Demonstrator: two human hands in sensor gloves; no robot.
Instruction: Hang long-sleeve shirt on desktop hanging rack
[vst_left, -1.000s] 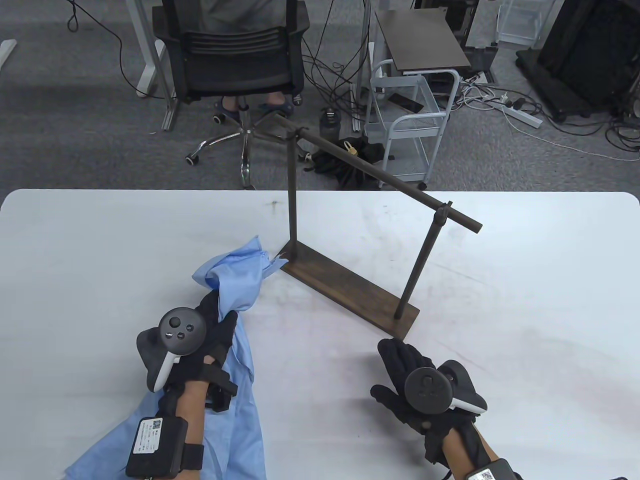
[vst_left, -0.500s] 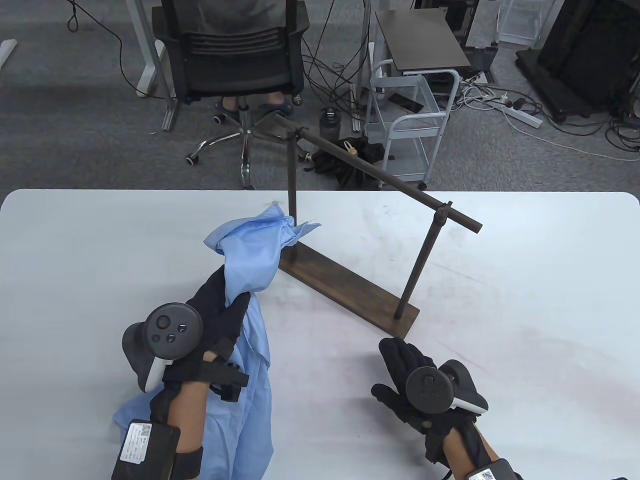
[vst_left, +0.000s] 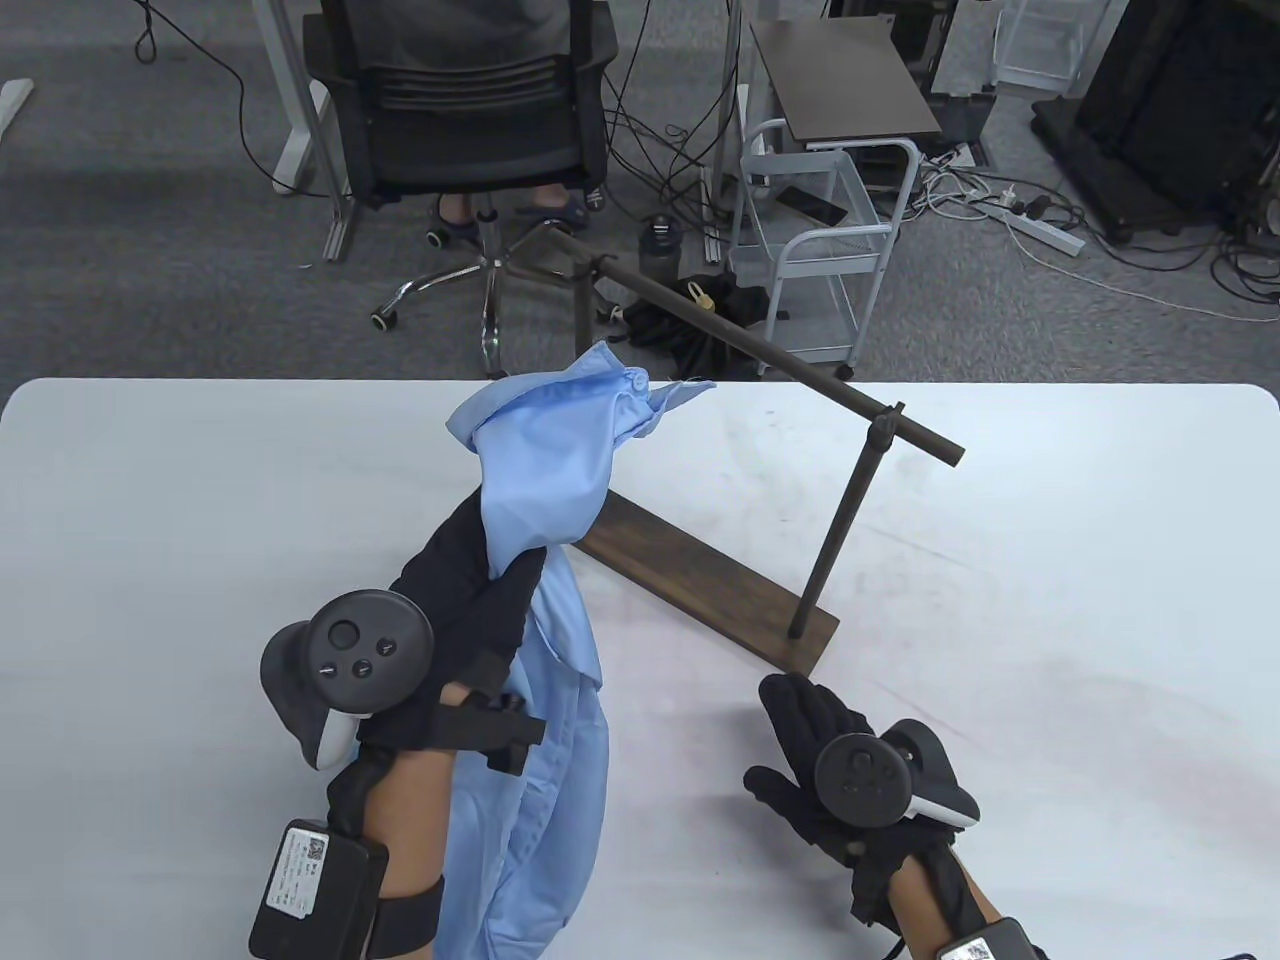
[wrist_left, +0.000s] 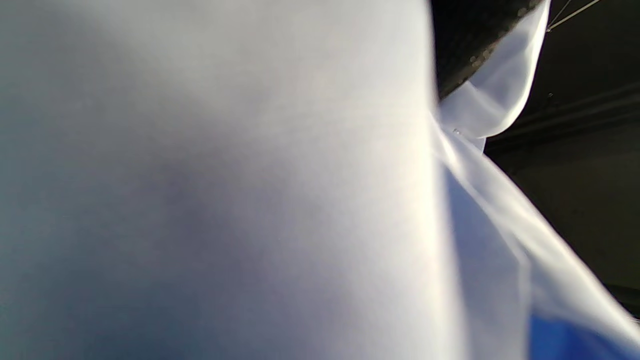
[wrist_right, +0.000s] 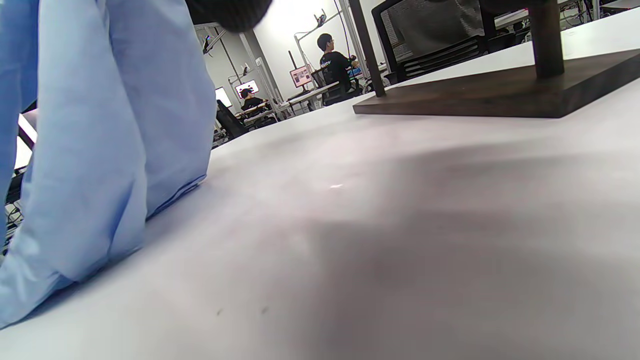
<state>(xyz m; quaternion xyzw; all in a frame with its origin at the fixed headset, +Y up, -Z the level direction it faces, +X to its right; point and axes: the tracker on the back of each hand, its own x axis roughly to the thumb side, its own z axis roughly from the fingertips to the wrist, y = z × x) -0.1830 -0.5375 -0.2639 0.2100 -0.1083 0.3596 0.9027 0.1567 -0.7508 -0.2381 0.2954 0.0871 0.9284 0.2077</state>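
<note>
- The left hand (vst_left: 470, 590) grips the bunched blue shirt (vst_left: 545, 470), lifted beside the rack's (vst_left: 760, 350) far-left post; its tail trails on the counter (vst_left: 1050, 600).
- The rail runs diagonally rightward, above the shirt.
- The right hand (vst_left: 820, 745) rests flat, fingers spread, holding nothing, near the rack's base.

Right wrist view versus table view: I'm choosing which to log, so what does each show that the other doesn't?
Only the right wrist view shows the shirt's hem resting on the table. Only the table view shows the left hand gripping the bunched shirt, the right hand flat on the table, and the rack's rail. Both show the shirt, the table and the rack's wooden base.
</note>
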